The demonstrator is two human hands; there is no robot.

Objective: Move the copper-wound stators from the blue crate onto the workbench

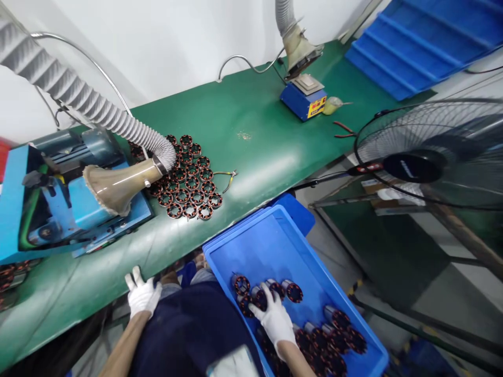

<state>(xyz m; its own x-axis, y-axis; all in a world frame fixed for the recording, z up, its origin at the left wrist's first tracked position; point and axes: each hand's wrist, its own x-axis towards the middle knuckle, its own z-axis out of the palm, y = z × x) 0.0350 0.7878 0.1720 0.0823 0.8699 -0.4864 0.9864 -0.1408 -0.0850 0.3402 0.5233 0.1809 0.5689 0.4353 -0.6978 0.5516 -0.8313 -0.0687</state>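
Observation:
My left hand (143,296), in a white glove, rests at the front edge of the green bench with its fingers apart and nothing in them. My right hand (277,317), gloved too, reaches into the blue tray (271,235) beside me. Its thumb and fingers close around a motor stator (258,297) with copper windings. Other stators stand close to it in a small group, including one stator (292,291) at the right end. A larger cluster of stators (318,343) fills the near end of the tray, partly hidden by my right forearm.
Rows of stators (192,183) stand on the green bench (188,115) beside yellow-handled cutters (226,178). A blue machine (78,204) with an exhaust hose (106,104) is at left. A solder pot (304,98) and red-handled pliers (345,130) lie farther back. A fan (416,162) stands right.

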